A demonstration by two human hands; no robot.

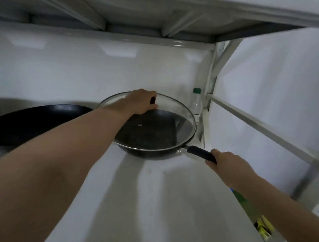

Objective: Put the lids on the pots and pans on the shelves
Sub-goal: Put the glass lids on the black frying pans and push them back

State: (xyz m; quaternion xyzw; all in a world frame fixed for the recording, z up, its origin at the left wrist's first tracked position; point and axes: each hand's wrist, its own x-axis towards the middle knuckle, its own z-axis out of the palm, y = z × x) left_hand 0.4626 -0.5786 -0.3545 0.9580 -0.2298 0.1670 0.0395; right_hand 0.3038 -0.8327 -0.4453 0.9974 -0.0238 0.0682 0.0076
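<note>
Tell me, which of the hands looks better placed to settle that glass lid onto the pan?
The left hand, most likely. It already grips the knob of the glass lid, which sits tilted over the pan. The right hand grips the pan handle, which suits steadying.

Shelf board [150, 203] bare in front of the lidded pan [154, 139], open approach there; second dark pan [34, 121] blocks the left; bottle [196, 104] and upright post [210, 82] crowd the back right corner. Upper shelf [123, 13] limits headroom; side rail [256, 124] bars the right.
</note>
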